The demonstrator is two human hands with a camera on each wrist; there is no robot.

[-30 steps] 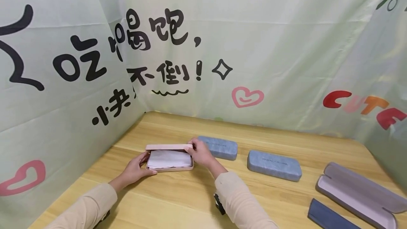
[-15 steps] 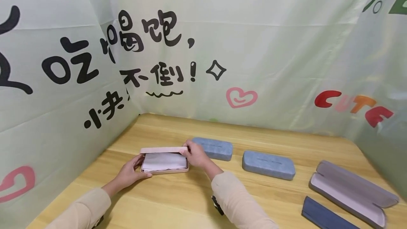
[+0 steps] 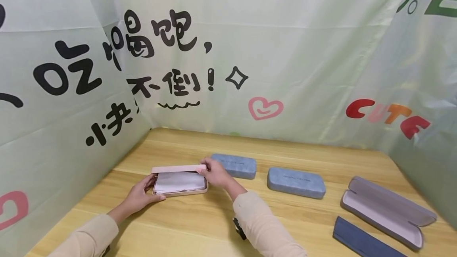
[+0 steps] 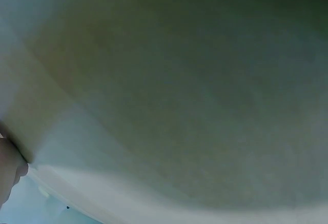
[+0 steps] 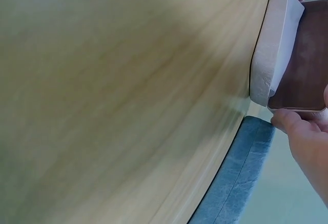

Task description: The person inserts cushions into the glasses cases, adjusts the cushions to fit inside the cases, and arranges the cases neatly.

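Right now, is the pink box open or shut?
Open: the pink box has its lid raised by the right hand, a white sheet showing inside.

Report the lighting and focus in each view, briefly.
Head: bright, with soft shadows on the table, the pink case fairly clear, the lettering on the blue cases too small to read; left wrist: dim and hazy, darkest at upper right; right wrist: table grain smeary, pink case edges crisper.
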